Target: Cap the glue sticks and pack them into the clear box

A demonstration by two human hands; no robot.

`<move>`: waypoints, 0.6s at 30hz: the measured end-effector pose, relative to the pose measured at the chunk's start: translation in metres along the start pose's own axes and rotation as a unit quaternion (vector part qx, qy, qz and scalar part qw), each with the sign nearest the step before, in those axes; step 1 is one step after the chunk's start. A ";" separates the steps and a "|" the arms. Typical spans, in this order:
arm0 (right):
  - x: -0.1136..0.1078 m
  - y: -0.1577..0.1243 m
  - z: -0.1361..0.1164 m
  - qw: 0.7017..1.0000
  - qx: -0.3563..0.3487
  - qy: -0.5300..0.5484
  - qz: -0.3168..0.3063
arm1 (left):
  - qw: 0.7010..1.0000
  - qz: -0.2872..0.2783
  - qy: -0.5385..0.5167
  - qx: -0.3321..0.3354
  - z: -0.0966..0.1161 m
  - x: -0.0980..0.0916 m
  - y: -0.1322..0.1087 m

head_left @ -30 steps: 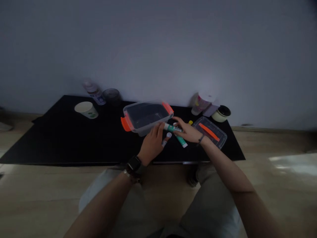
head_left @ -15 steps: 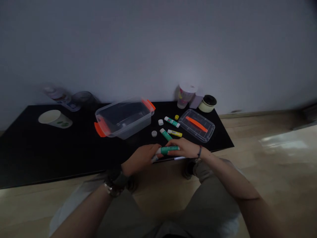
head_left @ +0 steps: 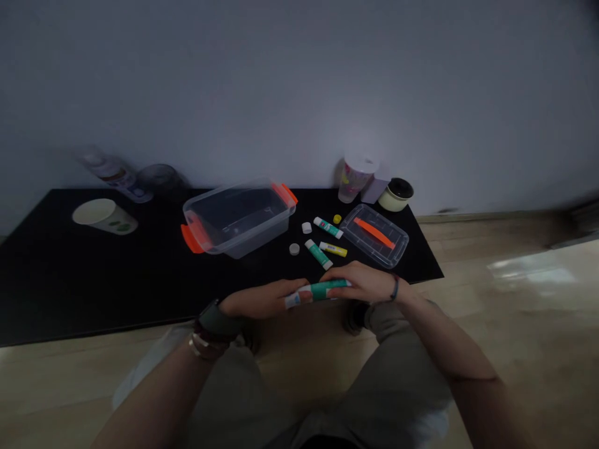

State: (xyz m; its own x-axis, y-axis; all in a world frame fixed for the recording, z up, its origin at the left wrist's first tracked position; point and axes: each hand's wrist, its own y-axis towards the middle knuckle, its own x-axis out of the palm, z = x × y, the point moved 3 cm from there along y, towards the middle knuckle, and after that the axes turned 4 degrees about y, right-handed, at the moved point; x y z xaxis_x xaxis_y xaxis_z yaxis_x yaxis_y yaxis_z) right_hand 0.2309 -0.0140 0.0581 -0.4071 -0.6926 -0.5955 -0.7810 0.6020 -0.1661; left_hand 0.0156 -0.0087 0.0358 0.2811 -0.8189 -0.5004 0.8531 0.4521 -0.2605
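Note:
Above the table's front edge, my right hand (head_left: 367, 282) is closed around the green body of a glue stick (head_left: 325, 289), which lies almost level. My left hand (head_left: 262, 299) grips the white left end of the same stick; whether that end is a separate cap I cannot tell. Just beyond my hands lie two other green glue sticks (head_left: 319, 254) and a yellow glue stick (head_left: 334, 249). Near them are a white cap (head_left: 306, 227), a greyish-white cap (head_left: 294, 249) and a small yellow cap (head_left: 337, 219).
A clear plastic box (head_left: 257, 240) with orange clips stands mid-table. Its likely lid (head_left: 395, 246), with an orange handle, lies at right. Behind are a patterned cup (head_left: 353, 181) and a cream pot (head_left: 394, 198). A paper cup (head_left: 105, 216) and a blurred bottle (head_left: 116, 174) are at left.
My left hand has shifted slightly and now grips the white end of the glue stick more in line with it. The right hand keeps its hold, a little further right.

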 end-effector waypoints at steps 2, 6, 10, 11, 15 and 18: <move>0.003 -0.001 -0.004 1.000 0.006 -0.027 0.012 | 1.000 -0.014 -0.026 0.004 -0.001 0.001 -0.001; 0.012 0.006 -0.003 0.995 0.031 -0.084 0.041 | 0.999 0.031 -0.003 -0.012 -0.008 0.005 0.001; 0.025 0.015 0.006 0.986 0.055 -0.151 0.046 | 0.991 0.070 0.104 -0.047 -0.017 0.016 0.008; 0.028 0.015 0.008 0.985 0.048 -0.160 0.043 | 0.989 0.069 0.122 -0.048 -0.018 0.018 0.008; 0.038 0.009 0.010 0.985 -0.014 -0.172 0.032 | 0.995 0.010 0.091 -0.023 -0.013 0.022 0.004; 0.049 0.001 0.009 0.973 -0.059 -0.221 0.038 | 0.998 -0.026 0.054 -0.018 -0.008 0.022 -0.004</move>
State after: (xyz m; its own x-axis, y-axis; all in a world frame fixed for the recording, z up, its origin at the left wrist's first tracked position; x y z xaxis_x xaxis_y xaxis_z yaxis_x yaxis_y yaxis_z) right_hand 0.2146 -0.0434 0.0216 -0.2428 -0.3941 -0.8864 -0.8163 0.5767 -0.0328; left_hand 0.0148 -0.0257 0.0188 0.1871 -0.7995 -0.5708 0.8480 0.4247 -0.3169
